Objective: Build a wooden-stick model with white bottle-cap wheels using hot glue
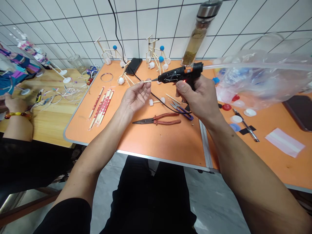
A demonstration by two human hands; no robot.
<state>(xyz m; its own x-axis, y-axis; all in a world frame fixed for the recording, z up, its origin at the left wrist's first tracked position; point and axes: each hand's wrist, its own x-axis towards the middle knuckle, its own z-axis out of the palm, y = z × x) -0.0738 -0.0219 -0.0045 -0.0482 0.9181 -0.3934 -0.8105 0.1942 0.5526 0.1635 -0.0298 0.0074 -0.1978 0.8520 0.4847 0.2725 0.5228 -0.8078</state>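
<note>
A black glue gun (179,74) is gripped in my right hand (201,96), its nozzle pointing left and a long clear glue stick running out of its back. My left hand (136,96) pinches a thin pale stick (147,81), whose end meets or nearly meets the nozzle. Below my hands, pliers with red handles (158,120) and scissors with purple handles (182,110) lie on the orange table (156,143). A short stick with white caps (157,101) rests between my hands. Left of my left hand are several chopsticks in red and clear wrappers (101,107).
Stick figures with blue balls (156,53) stand at the back near a black phone (134,67) and a glass bottle (196,35). A plastic bag (268,78), bottle caps (226,107) and a pen (246,125) lie right. Another person's hand (16,105) is far left.
</note>
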